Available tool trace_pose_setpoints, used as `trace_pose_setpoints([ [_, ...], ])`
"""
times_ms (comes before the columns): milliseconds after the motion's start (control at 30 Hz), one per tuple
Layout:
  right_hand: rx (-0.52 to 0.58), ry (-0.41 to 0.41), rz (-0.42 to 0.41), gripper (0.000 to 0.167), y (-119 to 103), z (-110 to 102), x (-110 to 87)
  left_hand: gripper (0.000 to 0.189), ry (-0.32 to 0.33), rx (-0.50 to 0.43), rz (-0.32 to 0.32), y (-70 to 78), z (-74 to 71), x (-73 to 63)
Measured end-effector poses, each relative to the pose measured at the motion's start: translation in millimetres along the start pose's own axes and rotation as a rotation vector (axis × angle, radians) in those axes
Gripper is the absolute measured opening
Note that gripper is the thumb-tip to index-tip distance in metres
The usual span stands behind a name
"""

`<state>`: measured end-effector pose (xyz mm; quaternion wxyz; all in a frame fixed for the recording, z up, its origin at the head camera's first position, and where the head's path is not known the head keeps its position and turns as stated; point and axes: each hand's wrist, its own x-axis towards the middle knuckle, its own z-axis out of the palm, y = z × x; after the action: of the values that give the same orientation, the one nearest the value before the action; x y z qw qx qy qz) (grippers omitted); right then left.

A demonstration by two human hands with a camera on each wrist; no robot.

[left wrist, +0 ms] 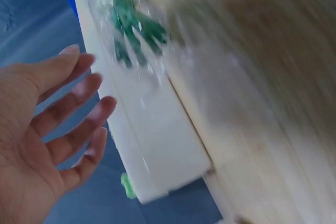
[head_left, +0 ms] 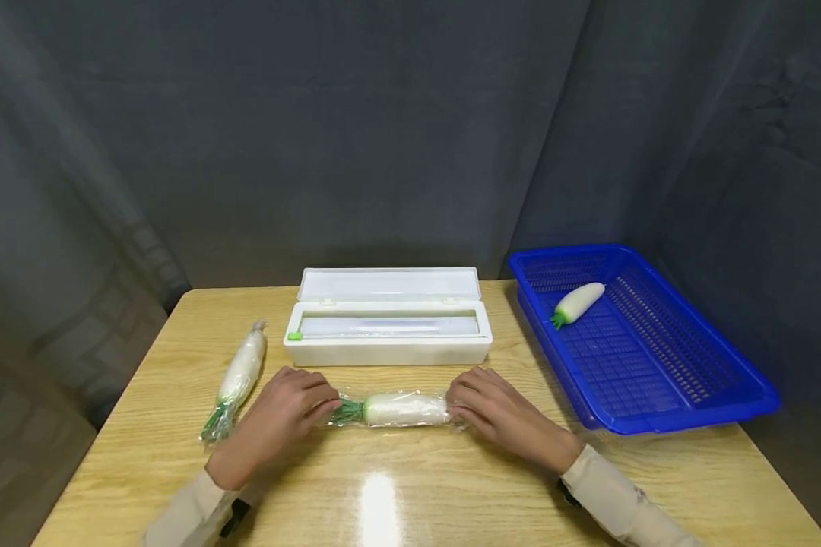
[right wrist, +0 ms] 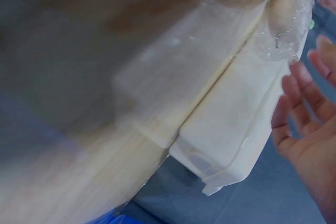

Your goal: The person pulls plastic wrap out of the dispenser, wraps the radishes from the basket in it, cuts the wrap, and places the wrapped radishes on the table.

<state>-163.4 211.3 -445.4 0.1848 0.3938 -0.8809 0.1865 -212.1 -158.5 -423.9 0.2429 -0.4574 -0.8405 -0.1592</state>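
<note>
A white radish (head_left: 405,409) with green leaf stubs lies crosswise in clear plastic film before me. At its leafy end is my left hand (head_left: 289,403); in the left wrist view its loosely bent fingers (left wrist: 86,108) are spread beside the film, with nothing between them. My right hand (head_left: 496,410) is at the other end. The right wrist view shows its fingers (right wrist: 299,90) relaxed, tips right by the wrapped tip. Behind the radish stands a white cling film dispenser (head_left: 390,352), lid (head_left: 390,284) raised, with a film roll and a green slider (head_left: 295,336).
Another film-wrapped radish (head_left: 242,370) lies on the wooden table (head_left: 301,501) at the left. A blue plastic basket (head_left: 568,380) stands at the right and holds a bare radish (head_left: 580,301). Dark curtains (head_left: 356,137) hang behind the table.
</note>
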Motion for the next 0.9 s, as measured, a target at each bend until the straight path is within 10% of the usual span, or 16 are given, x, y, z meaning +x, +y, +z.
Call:
trace_pose_setpoints([
  [367,-0.008,-0.259,0.241,0.059,-16,-4,11.4,0.058,-0.191,-0.124,-0.067,14.7,16.7,12.0],
  [733,0.214,-0.310,0.198,0.009,-11,-1,19.6,0.038,-0.303,-0.126,-0.076,15.8,28.5,12.1],
  [900,0.188,-0.344,0.184,0.012,-10,-2,21.7,0.020,-0.346,-0.079,-0.089,18.5,30.3,14.9],
])
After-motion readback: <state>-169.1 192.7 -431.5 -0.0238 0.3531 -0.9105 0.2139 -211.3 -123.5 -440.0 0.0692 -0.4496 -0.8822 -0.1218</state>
